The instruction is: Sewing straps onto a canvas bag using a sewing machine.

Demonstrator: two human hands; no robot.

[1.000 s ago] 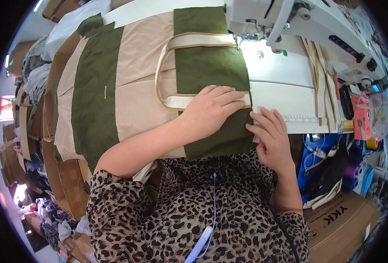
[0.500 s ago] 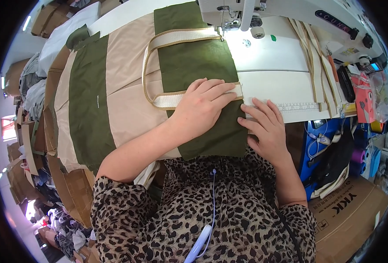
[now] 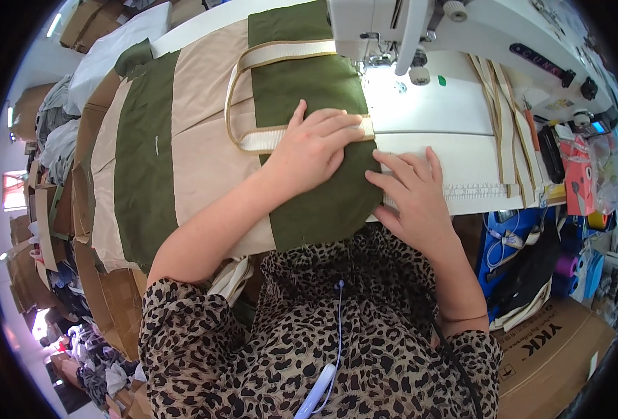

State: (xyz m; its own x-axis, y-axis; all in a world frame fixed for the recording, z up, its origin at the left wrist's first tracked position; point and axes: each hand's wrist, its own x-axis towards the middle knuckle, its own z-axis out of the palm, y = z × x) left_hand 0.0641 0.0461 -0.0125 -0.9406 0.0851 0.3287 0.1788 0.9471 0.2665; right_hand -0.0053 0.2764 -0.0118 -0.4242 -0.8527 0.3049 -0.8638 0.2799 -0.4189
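Observation:
Striped olive green (image 3: 144,167) and beige (image 3: 208,91) fabric lies on the machine table beneath the head of a white sewing machine (image 3: 393,35). A white webbing strap with tan edges (image 3: 256,142) forms a loop on it, its upper length running to the needle area. My left hand (image 3: 316,143) rests on the lower strap length, fingers loosely spread. My right hand (image 3: 410,199) is at the fabric's right edge, fingers apart and curved down; whether the thumb tip is under the edge I cannot tell.
Webbing strips (image 3: 501,133) hang over the table's right part, near a printed ruler (image 3: 476,190) and a pink object (image 3: 576,178). A cardboard box (image 3: 546,356) sits at lower right. An open carton (image 3: 103,300) and piled fabric (image 3: 61,146) stand at left.
The lower strap length and both hands have moved away from my body, toward the machine. The fabric's near right corner now curves. My left index and middle fingers have shifted along the strap.

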